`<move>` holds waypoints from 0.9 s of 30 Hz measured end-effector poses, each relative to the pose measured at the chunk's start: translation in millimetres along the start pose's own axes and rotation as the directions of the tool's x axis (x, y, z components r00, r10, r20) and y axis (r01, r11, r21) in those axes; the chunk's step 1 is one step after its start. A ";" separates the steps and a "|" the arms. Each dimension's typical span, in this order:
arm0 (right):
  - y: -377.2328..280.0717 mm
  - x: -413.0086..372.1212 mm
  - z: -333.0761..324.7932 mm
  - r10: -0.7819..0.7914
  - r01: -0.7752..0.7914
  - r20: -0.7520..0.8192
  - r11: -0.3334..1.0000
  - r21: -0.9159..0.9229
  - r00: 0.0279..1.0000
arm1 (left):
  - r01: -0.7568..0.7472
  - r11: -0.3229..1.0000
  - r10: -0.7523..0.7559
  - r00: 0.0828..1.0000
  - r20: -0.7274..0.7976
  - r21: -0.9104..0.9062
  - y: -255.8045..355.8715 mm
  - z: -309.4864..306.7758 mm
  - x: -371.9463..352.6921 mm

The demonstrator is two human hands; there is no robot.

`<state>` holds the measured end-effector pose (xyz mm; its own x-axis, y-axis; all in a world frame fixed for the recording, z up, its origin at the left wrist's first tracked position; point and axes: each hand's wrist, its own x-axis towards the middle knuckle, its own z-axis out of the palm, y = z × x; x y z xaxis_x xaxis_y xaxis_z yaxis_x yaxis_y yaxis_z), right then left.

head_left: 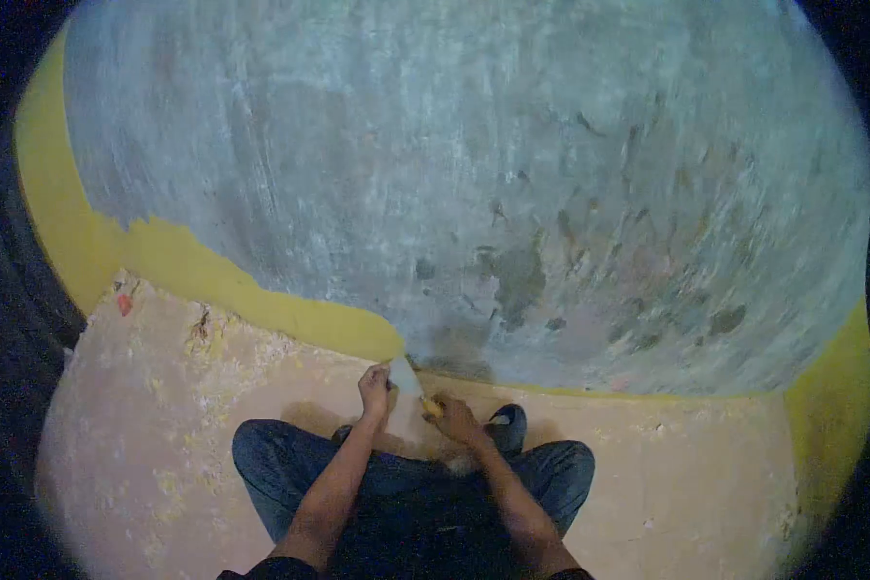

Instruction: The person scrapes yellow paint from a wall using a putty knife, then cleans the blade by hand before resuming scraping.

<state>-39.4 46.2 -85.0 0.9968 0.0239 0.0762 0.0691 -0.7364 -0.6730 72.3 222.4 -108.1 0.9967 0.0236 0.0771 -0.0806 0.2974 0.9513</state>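
Both hands meet on 1 scraper (405,378), whose pale blade lies against the wall (474,164) at the right end of the yellow band (261,295). The right hand (451,418) is closed around its yellow handle, just below and right of that end. The left hand (375,387) touches the blade's left edge; whether it grips is unclear. Below the band, 2 knees (280,459) and a shoe (507,425) rest on the flaked floor (155,416).
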 end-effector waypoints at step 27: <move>-99.3 -20.9 -1.5 -0.204 0.244 -0.135 0.764 0.597 0.970 | 0.394 0.515 -0.120 0.913 0.391 -0.761 135.9 15.1 -12.2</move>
<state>-67.2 117.8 -18.7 0.9470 0.0826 0.3105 0.3199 -0.1528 -0.9351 49.1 248.1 24.8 0.9191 -0.3873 0.0727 0.3516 0.8892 0.2928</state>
